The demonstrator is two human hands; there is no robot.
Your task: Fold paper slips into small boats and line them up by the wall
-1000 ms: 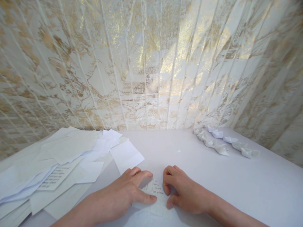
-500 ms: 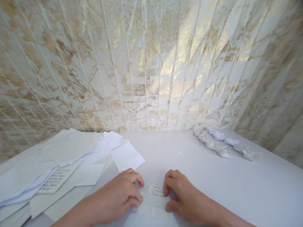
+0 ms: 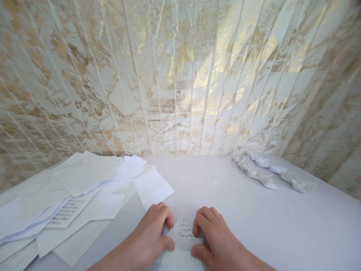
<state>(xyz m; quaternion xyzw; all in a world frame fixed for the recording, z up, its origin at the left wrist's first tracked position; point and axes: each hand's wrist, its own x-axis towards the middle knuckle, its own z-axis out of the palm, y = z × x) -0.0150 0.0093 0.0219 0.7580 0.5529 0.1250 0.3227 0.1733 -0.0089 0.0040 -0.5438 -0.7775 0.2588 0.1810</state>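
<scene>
A partly folded sheet of paper (image 3: 183, 244) lies in front of me at the bottom centre. Its top comes to a point with printed lines on it, and a plain band crosses below. My left hand (image 3: 153, 233) grips its left side, the thumb on the band and the fingers curled at the sloping edge. On the opposite side my right hand (image 3: 213, 235) has the edge between its thumb and bent fingers. The sheet's lower end runs out of view.
A spread pile of loose paper sheets (image 3: 93, 175) covers the table's left side. Two rows of small folded paper shapes (image 3: 267, 181) stand at the back right. A tiny paper scrap (image 3: 215, 183) lies mid-table. Behind the table (image 3: 254, 222) hangs a patterned curtain (image 3: 180, 75).
My left hand has moved right and its thumb now rests on the paper's band. My right thumb has come inward. The lower edge of the folded paper shows a turned-up band.
</scene>
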